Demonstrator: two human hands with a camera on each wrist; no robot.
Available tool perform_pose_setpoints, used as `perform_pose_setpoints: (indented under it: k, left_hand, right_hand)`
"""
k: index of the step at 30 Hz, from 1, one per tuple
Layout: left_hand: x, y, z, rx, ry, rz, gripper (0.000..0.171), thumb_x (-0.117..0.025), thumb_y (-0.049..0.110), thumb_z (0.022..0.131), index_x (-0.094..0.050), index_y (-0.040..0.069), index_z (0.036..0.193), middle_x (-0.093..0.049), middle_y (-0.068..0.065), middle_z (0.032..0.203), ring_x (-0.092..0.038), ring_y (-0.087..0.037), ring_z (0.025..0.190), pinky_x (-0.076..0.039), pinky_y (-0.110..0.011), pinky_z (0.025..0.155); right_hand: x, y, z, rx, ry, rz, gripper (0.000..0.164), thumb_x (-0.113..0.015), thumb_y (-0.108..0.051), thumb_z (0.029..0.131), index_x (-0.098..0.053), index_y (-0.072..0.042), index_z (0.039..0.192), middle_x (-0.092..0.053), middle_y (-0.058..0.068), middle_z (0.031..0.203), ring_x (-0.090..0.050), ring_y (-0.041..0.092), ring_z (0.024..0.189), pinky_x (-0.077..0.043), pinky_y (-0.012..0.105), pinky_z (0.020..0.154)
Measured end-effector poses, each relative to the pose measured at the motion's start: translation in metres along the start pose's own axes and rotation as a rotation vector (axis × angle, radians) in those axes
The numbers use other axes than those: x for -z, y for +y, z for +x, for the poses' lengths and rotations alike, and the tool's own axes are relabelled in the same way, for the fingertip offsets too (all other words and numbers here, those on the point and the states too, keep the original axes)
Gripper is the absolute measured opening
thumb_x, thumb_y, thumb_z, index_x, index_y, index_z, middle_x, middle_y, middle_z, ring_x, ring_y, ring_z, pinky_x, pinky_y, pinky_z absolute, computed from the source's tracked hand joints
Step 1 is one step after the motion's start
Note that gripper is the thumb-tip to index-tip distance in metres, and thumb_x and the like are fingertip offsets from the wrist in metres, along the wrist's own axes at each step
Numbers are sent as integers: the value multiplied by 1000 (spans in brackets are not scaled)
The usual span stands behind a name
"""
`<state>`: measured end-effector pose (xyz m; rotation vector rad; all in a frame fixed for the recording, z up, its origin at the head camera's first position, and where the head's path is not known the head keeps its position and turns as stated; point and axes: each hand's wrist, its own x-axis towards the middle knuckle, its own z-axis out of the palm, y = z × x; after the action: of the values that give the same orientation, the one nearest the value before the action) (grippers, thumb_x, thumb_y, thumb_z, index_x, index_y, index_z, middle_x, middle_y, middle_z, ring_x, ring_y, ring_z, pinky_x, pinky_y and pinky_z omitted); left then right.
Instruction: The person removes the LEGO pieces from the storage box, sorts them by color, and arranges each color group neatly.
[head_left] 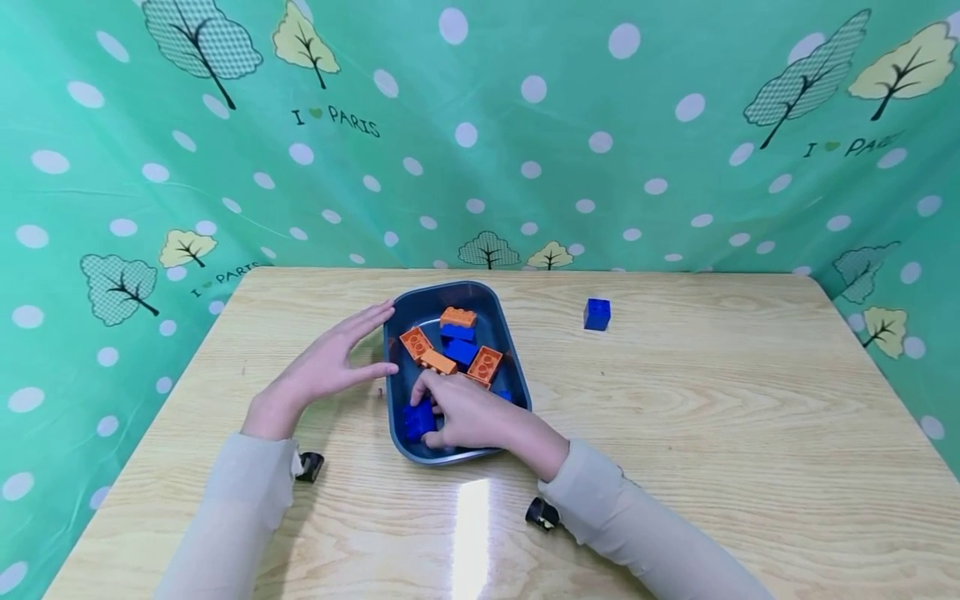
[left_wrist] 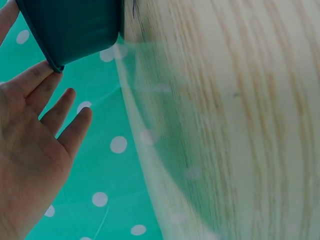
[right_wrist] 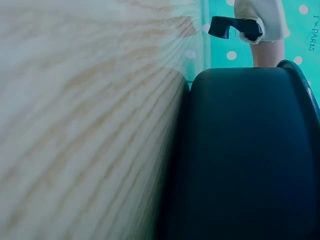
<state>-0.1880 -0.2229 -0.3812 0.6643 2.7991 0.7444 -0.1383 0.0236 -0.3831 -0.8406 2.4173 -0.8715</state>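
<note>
A dark blue bin (head_left: 397,400) on the table holds several orange and blue toy bricks. My left hand (head_left: 330,358) is at its left side, fingers extended; in the left wrist view, fingertips of the left hand (left_wrist: 35,130) touch the rim of the bin (left_wrist: 80,25). Down inside the near end of the bin, my right hand (head_left: 468,410) has thumb and index finger around a blue toy brick (head_left: 418,420). Orange bricks (head_left: 486,365) lie just beyond that hand. The right wrist view shows only the outer wall of the bin (right_wrist: 250,150), which hides the right hand.
One blue brick (head_left: 597,315) stands alone on the wooden table (head_left: 712,400), to the right of the bin. A green polka-dot cloth (head_left: 420,142) hangs behind the table's far edge. Black wrist mounts (head_left: 543,514) sit below both sleeves.
</note>
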Motion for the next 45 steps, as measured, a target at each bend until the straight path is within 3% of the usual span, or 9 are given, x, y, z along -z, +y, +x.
perform_pose_setpoints:
  k: [9,16,22,28,40,45]
  left_hand:
    - [0,1,2,-9,-4,7,88,-67,54,90,-23,25,160,-18,-3,168,-19,-36,154,-24,-66,119]
    - [1,3,1,-2,-11,18,88,-67,56,90,-23,24,160,-19,-4,168,-19,-37,154,-23,-66,119]
    - [1,3,1,13,-11,18,88,-67,55,89,-24,24,160,-19,-5,168,-18,-37,154,-22,-66,120]
    - [1,4,1,10,-5,26,89,-70,51,89,-24,23,160,-20,-7,168,-18,-37,154,-22,-65,120]
    - [0,4,1,0,-1,26,89,-70,49,89,-25,22,160,-20,-6,168,-18,-37,154,-21,-64,121]
    - [0,3,2,-8,0,36,89,-70,51,89,-25,20,160,-20,-5,168,-19,-36,154,-21,-62,122]
  right_hand:
    - [5,-3,-4,-3,29,75,43,-77,-11,87,-54,-17,123,-60,7,136,-66,19,117,-56,30,99]
    - [17,-1,-12,25,88,117,52,-77,-14,87,-55,-14,135,-61,7,139,-62,23,125,-52,37,107]
    - [43,6,-24,48,227,101,51,-79,-17,86,-61,-13,133,-61,8,137,-60,25,122,-52,43,105]
    - [72,19,-34,45,346,183,52,-79,-9,85,-62,-10,133,-59,10,135,-59,28,124,-50,44,108]
    - [131,56,-66,-37,562,297,55,-73,6,83,-55,2,135,-53,19,138,-56,37,131,-47,40,112]
    - [150,80,-81,-98,630,310,55,-70,1,88,-51,1,140,-48,22,147,-51,39,136,-45,43,113]
